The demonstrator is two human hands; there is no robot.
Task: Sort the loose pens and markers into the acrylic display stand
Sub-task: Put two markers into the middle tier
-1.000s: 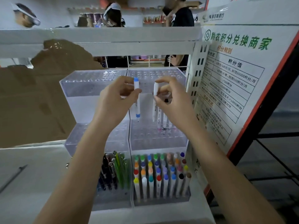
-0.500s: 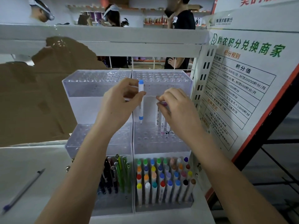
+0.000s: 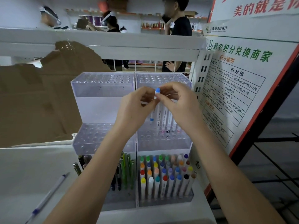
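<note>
Both hands meet at the cap end of a blue-capped marker (image 3: 154, 107): left hand (image 3: 137, 109) and right hand (image 3: 176, 102) each pinch it. Long axis near upright, tip down, hanging just above the middle-tier holes of the acrylic stand (image 3: 163, 141) (right column, beside markers already seated)

Both hands, left (image 3: 137, 107) and right (image 3: 178, 102), cover the upper barrels of the markers (image 3: 163, 117) in the acrylic stand's (image 3: 103, 92) middle tier. The forearms hide part of the lower pens (image 3: 127, 168). A loose pen (image 3: 48, 194) is cut off by the bottom edge. Poster (image 3: 234, 88) fine print is illegible.
</note>
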